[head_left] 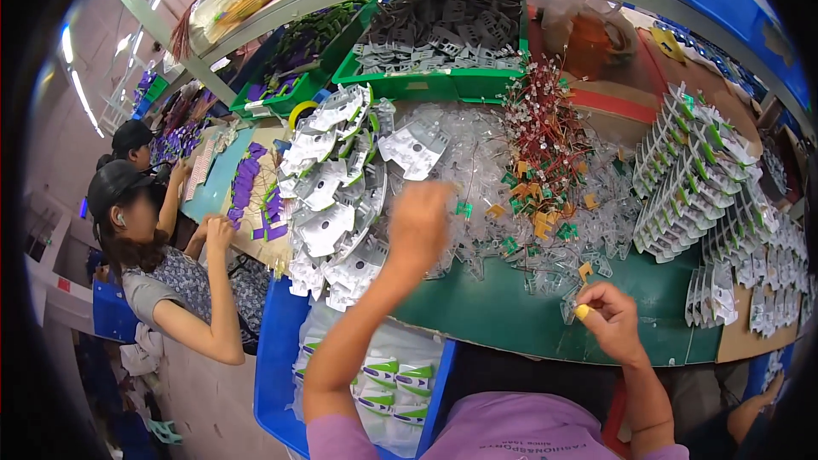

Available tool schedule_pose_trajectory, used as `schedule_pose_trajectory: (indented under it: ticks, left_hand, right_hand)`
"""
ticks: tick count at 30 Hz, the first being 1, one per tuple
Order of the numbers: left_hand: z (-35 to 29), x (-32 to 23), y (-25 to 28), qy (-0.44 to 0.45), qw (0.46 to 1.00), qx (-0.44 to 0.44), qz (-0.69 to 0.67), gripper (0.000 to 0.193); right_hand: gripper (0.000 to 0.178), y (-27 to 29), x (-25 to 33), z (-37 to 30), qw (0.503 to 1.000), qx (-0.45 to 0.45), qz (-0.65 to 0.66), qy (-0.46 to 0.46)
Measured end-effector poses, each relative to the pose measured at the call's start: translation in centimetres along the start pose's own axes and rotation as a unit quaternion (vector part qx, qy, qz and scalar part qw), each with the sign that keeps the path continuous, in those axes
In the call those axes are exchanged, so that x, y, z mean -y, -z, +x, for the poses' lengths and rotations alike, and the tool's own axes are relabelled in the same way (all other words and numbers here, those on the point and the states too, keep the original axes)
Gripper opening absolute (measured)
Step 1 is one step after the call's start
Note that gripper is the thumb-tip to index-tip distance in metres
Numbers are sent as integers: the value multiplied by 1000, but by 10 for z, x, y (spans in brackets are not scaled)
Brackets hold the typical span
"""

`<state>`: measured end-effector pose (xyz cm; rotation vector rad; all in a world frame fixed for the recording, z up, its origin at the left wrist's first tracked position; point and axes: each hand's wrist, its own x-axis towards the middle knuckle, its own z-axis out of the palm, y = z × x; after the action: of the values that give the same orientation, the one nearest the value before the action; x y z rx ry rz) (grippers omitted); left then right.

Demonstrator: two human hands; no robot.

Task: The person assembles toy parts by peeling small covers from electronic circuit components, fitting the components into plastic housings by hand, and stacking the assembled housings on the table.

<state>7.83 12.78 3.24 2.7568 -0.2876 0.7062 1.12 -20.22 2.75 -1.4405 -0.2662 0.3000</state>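
Clear plastic piece (569, 307), one, is pinched between thumb and finger of your right hand (615, 324). Your left hand (421, 220) is blurred, fingers seemingly curled; whether it grips anything cannot be told. One white housing (414, 150) lies just beyond it, with two green bins (426, 87) farther off. One blue bin (271, 362) sits below your left forearm.

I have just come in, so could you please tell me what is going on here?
At a green table, the person's right hand pinches a small clear part. The left hand, blurred, is near a white shell; its grip is unclear. Red wires and other clear parts lie beyond.
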Motion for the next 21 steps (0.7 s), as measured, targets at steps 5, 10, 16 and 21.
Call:
schedule_pose_trajectory:
  ticks: [5, 10, 16, 21]
  left_hand:
    - [37, 65, -19, -20, 964, -33, 263, 31]
    - [28, 45, 2, -36, 974, -55, 217, 23]
    - [-97, -72, 30, -83, 991, -8, 107, 18]
    - [-175, -125, 17, -91, 993, 74, 24, 27]
  right_hand:
    - [11, -15, -4, -10, 997, 26, -33, -59]
    - [10, -14, -4, -19, 994, 25, -79, -69]
    - [10, 0, 1, -28, 979, 2, -187, -75]
    - [13, -28, -2, -23, 946, 87, -308, 51]
